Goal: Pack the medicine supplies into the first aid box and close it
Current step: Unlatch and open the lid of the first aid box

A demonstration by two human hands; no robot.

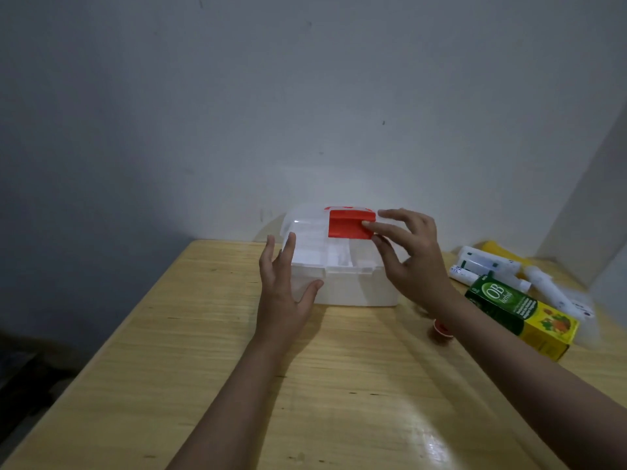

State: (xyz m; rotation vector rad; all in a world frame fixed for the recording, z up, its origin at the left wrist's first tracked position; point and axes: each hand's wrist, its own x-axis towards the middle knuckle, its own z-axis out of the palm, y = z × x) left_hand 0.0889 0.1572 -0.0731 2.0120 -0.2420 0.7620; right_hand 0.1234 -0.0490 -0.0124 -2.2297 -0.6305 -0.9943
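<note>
First aid box (339, 266) at table's (203, 368) far edge; left hand (283, 290) open, bracing its side; right hand (412, 256) spread, fingertips on red latch (349, 225), likely unclasping; supplies (515, 293) wait right, unpacked.

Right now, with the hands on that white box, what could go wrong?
1. The right hand has fingertips on the red latch while the left hand only rests beside the first aid box; the box could slide on the smooth wooden table.
2. The green OB Herbal carton and white tubes lie near the right forearm, which might knock them about.
3. A small red-capped item sits half hidden under that arm; it could get forgotten.
</note>
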